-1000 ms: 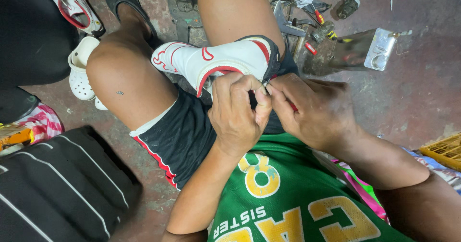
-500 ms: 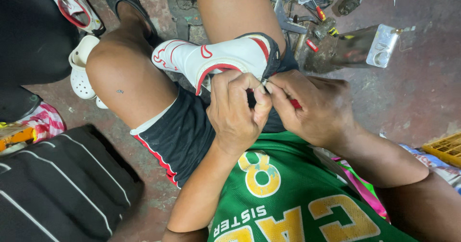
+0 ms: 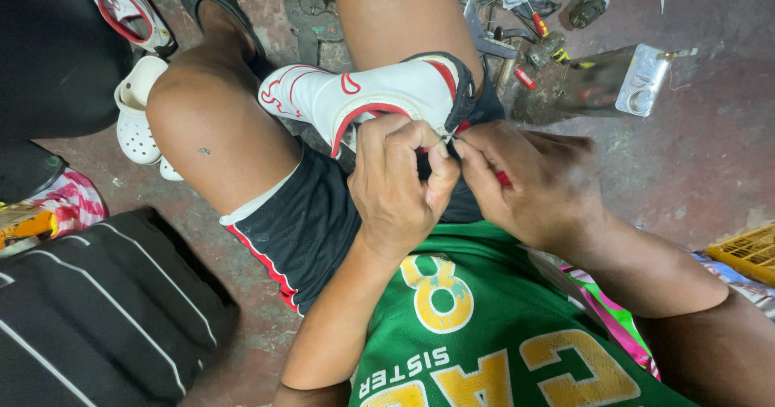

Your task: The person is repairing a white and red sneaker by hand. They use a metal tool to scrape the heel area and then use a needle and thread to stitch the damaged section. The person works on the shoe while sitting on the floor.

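A white shoe with red trim (image 3: 367, 92) lies sideways across my lap, between my bare knees, its heel toward my hands. My left hand (image 3: 395, 185) is closed on the shoe's edge near the heel, fingers curled and thumb pressed against it. My right hand (image 3: 537, 185) is closed around a small red-handled tool (image 3: 502, 178), its tip meeting the shoe just where my left fingertips pinch. The point of contact is mostly hidden by my fingers.
A black striped bag (image 3: 97, 318) lies at lower left. White clogs (image 3: 137, 120) and another sneaker (image 3: 121, 7) sit at upper left. Scattered tools (image 3: 525, 27) and a metal block (image 3: 613, 80) lie on the concrete floor at upper right. A yellow crate (image 3: 747, 253) is at right.
The view has shifted slightly. Both hands stay at the shoe's heel edge, with only small finger movements.
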